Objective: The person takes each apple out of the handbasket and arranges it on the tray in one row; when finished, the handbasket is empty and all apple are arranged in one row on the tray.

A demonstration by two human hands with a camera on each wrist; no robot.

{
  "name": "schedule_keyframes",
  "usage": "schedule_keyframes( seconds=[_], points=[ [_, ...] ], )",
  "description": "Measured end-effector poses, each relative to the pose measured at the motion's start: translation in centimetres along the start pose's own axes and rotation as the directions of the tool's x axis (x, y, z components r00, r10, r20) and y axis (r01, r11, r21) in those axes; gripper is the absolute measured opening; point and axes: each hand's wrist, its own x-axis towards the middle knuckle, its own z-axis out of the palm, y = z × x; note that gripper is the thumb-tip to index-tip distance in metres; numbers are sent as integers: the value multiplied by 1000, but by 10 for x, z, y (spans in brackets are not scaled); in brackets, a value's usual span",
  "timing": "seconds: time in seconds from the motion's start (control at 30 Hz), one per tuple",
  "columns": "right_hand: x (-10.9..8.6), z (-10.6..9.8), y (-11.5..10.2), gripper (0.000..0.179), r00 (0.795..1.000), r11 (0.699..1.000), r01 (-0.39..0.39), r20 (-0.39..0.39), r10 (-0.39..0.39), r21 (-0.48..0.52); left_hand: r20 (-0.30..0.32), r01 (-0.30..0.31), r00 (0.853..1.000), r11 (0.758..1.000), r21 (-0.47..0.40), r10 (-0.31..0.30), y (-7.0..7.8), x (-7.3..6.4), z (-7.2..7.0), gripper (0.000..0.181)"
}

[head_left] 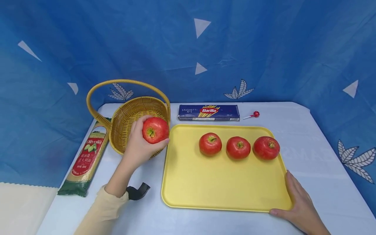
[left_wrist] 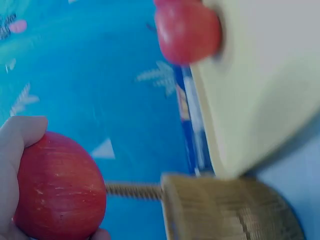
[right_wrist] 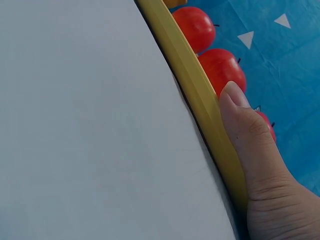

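My left hand [head_left: 140, 143] grips a red apple [head_left: 155, 130] by its sides, over the right part of a yellow wicker basket [head_left: 118, 130]. In the left wrist view the held apple [left_wrist: 60, 187] appears with finger and thumb around it. Three more red apples [head_left: 210, 144] sit in a row toward the back right of a yellow tray [head_left: 223, 182]. At the tray's front right corner, my right hand [head_left: 301, 205] holds the edge, thumb at the front rim and fingers along the right side. The right wrist view shows the thumb [right_wrist: 245, 130] against the tray's rim [right_wrist: 200, 105].
Behind the tray lies a blue spaghetti box [head_left: 209, 113], with a red lollipop [head_left: 256, 114] beside it. A pasta packet [head_left: 88, 156] lies left of the basket, whose tall handle [head_left: 126, 81] arches upward. Near the left sleeve is a black strap [head_left: 138, 191]. A blue curtain [head_left: 164, 49] hangs behind.
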Motion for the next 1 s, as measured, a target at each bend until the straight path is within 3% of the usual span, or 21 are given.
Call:
schedule_keyframes(
  seconds=[0.27, 0.43, 0.77, 1.0],
  points=[
    [0, 0, 1, 136, 1000, 1000, 8, -15, -8, -8, 121, -75, 991, 992, 101, 62, 19, -14, 29, 93],
    [-1, 0, 0, 137, 1000, 1000, 4, -13, -4, -9, 181, -65, 983, 987, 144, 39, 20, -12, 50, 94],
    [-1, -1, 0, 137, 1000, 1000, 10, -15, -10, -4, 190, -71, 982, 965, 251, 23, 12, -4, 85, 91],
    [-1, 0, 2, 138, 1000, 1000, 4, -17, -4, -9, 197, -52, 980, 949, 312, -11, 4, 3, 100, 94]
  ],
)
